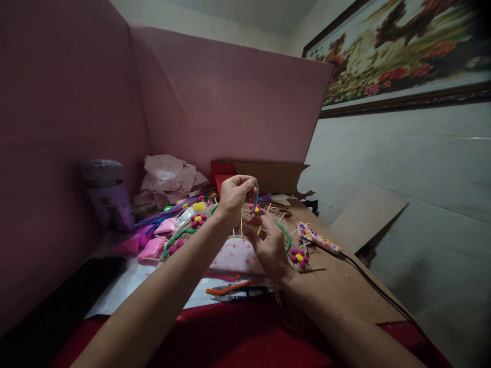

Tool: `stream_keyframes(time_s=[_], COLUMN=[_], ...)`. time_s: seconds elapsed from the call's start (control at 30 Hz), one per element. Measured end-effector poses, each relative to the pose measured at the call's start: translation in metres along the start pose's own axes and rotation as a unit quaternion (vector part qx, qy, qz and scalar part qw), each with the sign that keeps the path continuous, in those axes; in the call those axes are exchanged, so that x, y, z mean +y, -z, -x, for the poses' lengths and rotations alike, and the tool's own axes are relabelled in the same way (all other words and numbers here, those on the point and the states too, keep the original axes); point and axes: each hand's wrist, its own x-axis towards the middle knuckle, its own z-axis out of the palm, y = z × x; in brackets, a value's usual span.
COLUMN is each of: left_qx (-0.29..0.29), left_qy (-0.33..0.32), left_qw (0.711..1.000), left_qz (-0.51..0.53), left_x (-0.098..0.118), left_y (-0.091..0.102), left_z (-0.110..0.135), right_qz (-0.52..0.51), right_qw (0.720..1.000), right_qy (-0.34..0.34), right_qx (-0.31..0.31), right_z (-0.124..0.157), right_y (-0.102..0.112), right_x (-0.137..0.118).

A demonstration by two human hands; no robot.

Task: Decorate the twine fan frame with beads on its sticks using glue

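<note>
My left hand (235, 195) is raised over the table with its fingers pinched on a thin teal pipe cleaner (256, 194) that bends down from the fingertips. My right hand (268, 244) is just below it, fingers curled around a small woven straw piece (251, 210) with a pink and yellow flower on it. A green pipe cleaner (286, 235) curves past the right hand. Thin wooden sticks poke out around both hands.
Woven straw pieces with pink clay flowers (198, 220) (299, 257) lie on the table, with pink packets (151, 248), a bundle of pipe cleaners (172, 210), an orange-handled tool (233, 289), a patterned glue gun (318, 238) with a black cord, a purple tumbler (107, 197) and pink board walls (230, 102).
</note>
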Motion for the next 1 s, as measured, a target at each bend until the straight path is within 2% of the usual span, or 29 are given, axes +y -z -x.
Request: stream_keyframes(time_s=[0.03, 0.07, 0.13, 0.23, 0.3, 0.4, 0.5, 0.67, 0.87, 1.0], left_qx=[-0.006, -0.021, -0.024, -0.037, -0.053, -0.090, -0.111, -0.139, -0.121, -0.113], left_qy=[0.015, 0.028, 0.035, 0.066, 0.072, 0.057, 0.049, 0.035, 0.049, 0.027], left_qw=[0.998, 0.992, 0.973, 0.937, 0.918, 0.906, 0.905, 0.905, 0.891, 0.878], left_qz=[0.067, 0.121, 0.226, 0.340, 0.386, 0.410, 0.408, 0.401, 0.434, 0.463], left_x=[0.004, 0.010, 0.021, 0.035, 0.041, 0.043, 0.042, 0.047, 0.053, 0.054], left_y=[-0.006, -0.013, -0.026, -0.037, -0.038, -0.035, -0.032, -0.034, -0.029, -0.025], left_z=[-0.001, -0.002, -0.004, -0.006, -0.007, -0.005, 0.000, 0.006, -0.001, -0.003], right_qz=[-0.100, -0.204, -0.378, -0.544, -0.613, -0.659, -0.662, -0.660, -0.659, -0.645], right_qw=[0.991, 0.966, 0.898, 0.797, 0.740, 0.684, 0.669, 0.668, 0.701, 0.703], right_qy=[-0.060, -0.099, -0.139, -0.176, -0.201, -0.253, -0.286, -0.277, -0.214, -0.226], right_qx=[-0.064, -0.126, -0.179, -0.195, -0.192, -0.183, -0.181, -0.205, -0.167, -0.198], right_z=[-0.002, -0.006, -0.015, -0.027, -0.031, -0.032, -0.029, -0.026, -0.032, -0.036], right_y=[-0.006, -0.011, -0.020, -0.027, -0.030, -0.032, -0.034, -0.036, -0.038, -0.040], right_x=[-0.009, -0.018, -0.037, -0.061, -0.072, -0.079, -0.080, -0.078, -0.075, -0.074])
